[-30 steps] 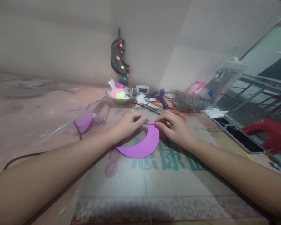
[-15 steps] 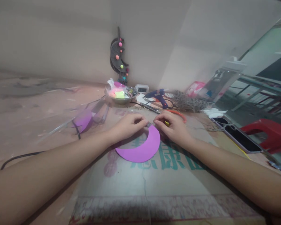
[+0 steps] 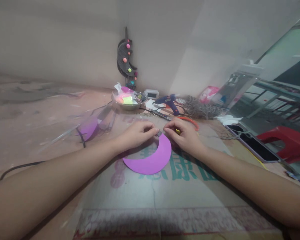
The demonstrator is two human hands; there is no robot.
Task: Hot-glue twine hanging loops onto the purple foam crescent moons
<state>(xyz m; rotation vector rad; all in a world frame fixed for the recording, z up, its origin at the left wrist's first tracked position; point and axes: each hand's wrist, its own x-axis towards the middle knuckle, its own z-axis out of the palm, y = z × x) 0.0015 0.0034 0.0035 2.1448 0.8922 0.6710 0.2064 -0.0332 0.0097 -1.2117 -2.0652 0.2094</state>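
Purple crescent cutout (image 3: 160,158) has slid a bit toward its maker, now on the cardboard (image 3: 130,200) just nearside of both hands, long axis far-right to near-left, left hand (image 3: 138,135) pinching the far tip, right hand (image 3: 183,135) pinched together beside it, can't tell on what.

Looks matt and smooth across the purple crescent (image 3: 152,161); beyond it, shines metallic on the bowl (image 3: 129,107); right of it, gleams on the phone (image 3: 256,145); beneath it, shows matt cardboard (image 3: 130,198)

Left hand (image 3: 138,136) pinches purple crescent (image 3: 152,162) at upper tip; right hand (image 3: 184,136) pinched, just beside. Glue gun (image 3: 168,101), scissors (image 3: 191,121) beyond hands.
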